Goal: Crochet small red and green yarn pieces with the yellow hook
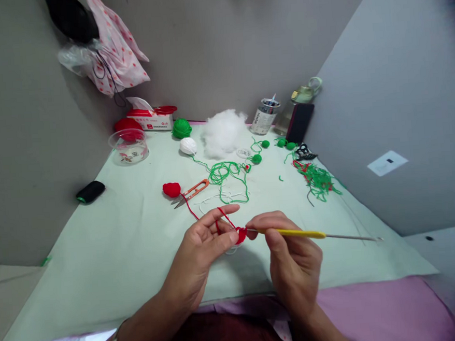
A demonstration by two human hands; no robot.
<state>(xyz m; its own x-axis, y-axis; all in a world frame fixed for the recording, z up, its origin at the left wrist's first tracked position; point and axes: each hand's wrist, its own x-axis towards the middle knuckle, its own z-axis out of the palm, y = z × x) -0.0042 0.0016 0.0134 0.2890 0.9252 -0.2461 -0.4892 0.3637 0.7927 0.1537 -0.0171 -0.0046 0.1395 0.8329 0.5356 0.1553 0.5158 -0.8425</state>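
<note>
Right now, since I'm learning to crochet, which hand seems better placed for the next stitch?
Probably the right hand: it holds the yellow-handled hook at the red piece, which the left hand pinches.

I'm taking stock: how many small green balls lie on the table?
4: a farther ball and a nearer ball right of the white fluff, plus a left ball and a right ball by the phone. Others may be hidden.

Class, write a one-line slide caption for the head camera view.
The left hand pinches a red crochet piece as the right hand holds a yellow-handled crochet hook.
</note>
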